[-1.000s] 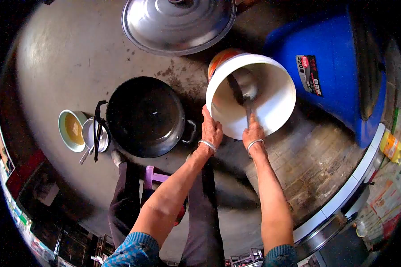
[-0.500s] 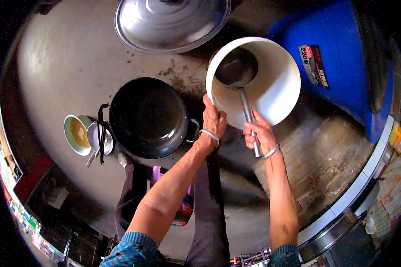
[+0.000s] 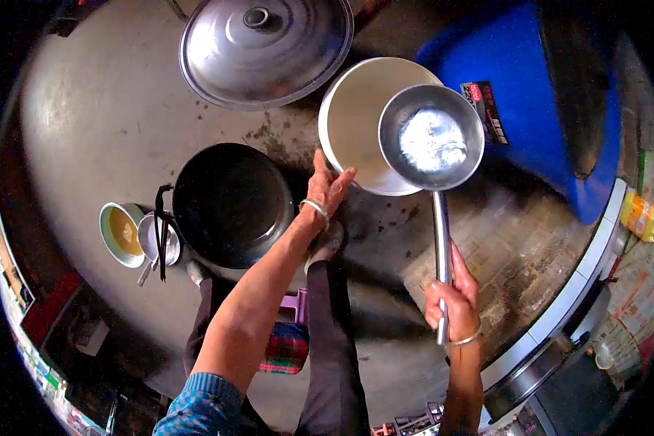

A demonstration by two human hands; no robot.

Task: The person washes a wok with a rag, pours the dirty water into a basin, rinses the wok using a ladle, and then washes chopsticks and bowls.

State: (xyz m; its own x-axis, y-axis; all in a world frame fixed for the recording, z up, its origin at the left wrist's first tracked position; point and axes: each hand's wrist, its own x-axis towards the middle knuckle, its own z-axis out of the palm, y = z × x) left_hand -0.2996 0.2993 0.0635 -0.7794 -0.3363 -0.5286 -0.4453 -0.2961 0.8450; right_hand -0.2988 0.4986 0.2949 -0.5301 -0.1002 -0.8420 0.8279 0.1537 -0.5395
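The blue tub point(image 3: 512, 102), the largest vessel, stands on the right of the view, behind the white bucket, with a dark label point(image 3: 485, 112) on its side. At the top, a domed metal lid point(image 3: 225, 54) lies with its round knob point(image 3: 256, 17) facing up. The black pan point(image 3: 229, 207) sits on the concrete floor point(image 3: 102, 109), left of the bucket and below the lid. The white bucket point(image 3: 356, 120) is tilted, its round mouth facing the person.

The metal ladle point(image 3: 432, 138) is held over the right part of the bucket's mouth, its bowl hiding some of the rim. A bright shine covers the bottom of the bowl; whether that is liquid or bare metal, I cannot tell. The right hand point(image 3: 454, 301) is closed around the lower handle. The left hand point(image 3: 325, 190) is partly open, thumb and fingers spread, touching the bucket's near-left rim without gripping the ladle.

Left of the pan, a pale green bowl point(image 3: 107, 231) contains yellowish liquid. Just beside it is a small metal dipper point(image 3: 168, 249), with a black strip point(image 3: 160, 218) across it. A purple stool point(image 3: 301, 305) with a plaid cushion point(image 3: 286, 349) shows between the legs. Each wrist carries a silvery bracelet point(image 3: 315, 208).
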